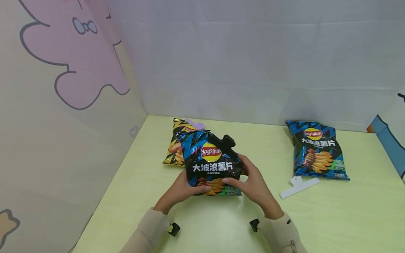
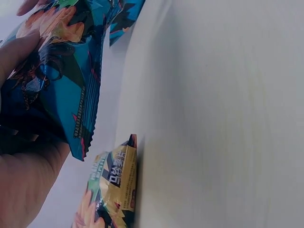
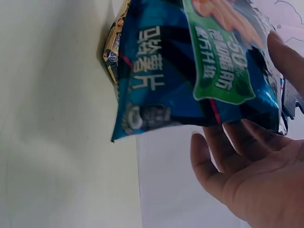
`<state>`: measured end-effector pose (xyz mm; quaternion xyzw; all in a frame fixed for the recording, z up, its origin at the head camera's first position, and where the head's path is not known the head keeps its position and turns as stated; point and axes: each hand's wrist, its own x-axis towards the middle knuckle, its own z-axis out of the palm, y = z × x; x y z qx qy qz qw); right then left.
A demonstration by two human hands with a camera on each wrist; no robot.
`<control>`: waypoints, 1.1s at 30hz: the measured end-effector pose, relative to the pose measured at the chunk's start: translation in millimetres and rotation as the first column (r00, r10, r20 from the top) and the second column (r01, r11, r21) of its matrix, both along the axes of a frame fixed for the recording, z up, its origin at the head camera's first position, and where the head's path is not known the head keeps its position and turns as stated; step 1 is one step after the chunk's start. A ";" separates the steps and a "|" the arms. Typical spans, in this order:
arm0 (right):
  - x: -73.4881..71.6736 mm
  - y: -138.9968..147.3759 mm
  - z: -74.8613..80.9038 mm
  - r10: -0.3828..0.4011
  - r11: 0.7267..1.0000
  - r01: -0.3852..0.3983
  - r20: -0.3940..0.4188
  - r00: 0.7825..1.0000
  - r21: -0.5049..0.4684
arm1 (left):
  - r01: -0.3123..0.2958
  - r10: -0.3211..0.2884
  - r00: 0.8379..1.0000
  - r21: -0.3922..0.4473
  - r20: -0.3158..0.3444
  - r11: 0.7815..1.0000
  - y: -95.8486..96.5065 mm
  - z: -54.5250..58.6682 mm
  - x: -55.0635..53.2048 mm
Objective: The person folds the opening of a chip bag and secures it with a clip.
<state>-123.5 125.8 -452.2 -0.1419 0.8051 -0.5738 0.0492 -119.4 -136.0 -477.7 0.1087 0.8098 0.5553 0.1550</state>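
A blue and black bag of potato chips (image 1: pixel 204 166) is held up off the table between both hands, its printed front facing me. A black bag clip (image 1: pixel 224 142) sits across its upper right corner. My left hand (image 1: pixel 182 189) grips the lower left side, thumb on the front and fingers behind. On the right side my right hand (image 1: pixel 254 181) holds it, thumb on the front. In the right wrist view the fingers of the right hand (image 3: pixel 256 166) lie behind the bag (image 3: pixel 166 71). The left wrist view shows the left thumb over the bag (image 2: pixel 71 90).
Behind the held bag lies a yellow chip bag (image 1: pixel 174 151) with a purple clip (image 1: pixel 196 124) at its top. A second blue chip bag (image 1: pixel 318 152) lies at the back right, a white bag clip (image 1: pixel 299 187) in front of it. Walls border the pale yellow table (image 1: pixel 354 223).
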 end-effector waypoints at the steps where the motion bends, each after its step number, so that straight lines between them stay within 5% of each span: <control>1: 0.9 0.4 -0.7 0.002 1.000 -0.002 0.016 1.000 -0.007 | -0.003 0.003 1.000 0.004 0.003 1.000 1.3 -0.3 -0.2; 7: 4.7 2.0 -5.9 0.033 0.998 -0.027 0.105 0.994 -0.051 | -0.019 0.017 0.999 0.043 0.032 0.999 7.2 -0.1 -0.9; 12: 0.3 3.8 -6.1 -0.036 0.997 0.042 0.089 0.995 -0.060 | -0.042 0.043 0.999 0.028 -0.007 0.999 14.0 6.2 -12.0; 19: -4.9 8.7 -4.8 -0.097 0.991 0.103 0.082 0.992 -0.081 | -0.119 0.117 0.992 0.029 0.049 0.992 25.6 14.2 -25.7; 23: -8.0 11.7 -1.9 -0.140 0.985 0.146 0.067 0.988 -0.092 | -0.151 0.150 0.988 0.032 0.020 0.988 34.6 18.5 -34.7; 33: -14.9 18.4 2.5 -0.212 0.974 0.218 0.086 0.974 -0.069 | -0.154 0.154 0.988 0.030 -0.010 0.988 50.9 22.9 -51.3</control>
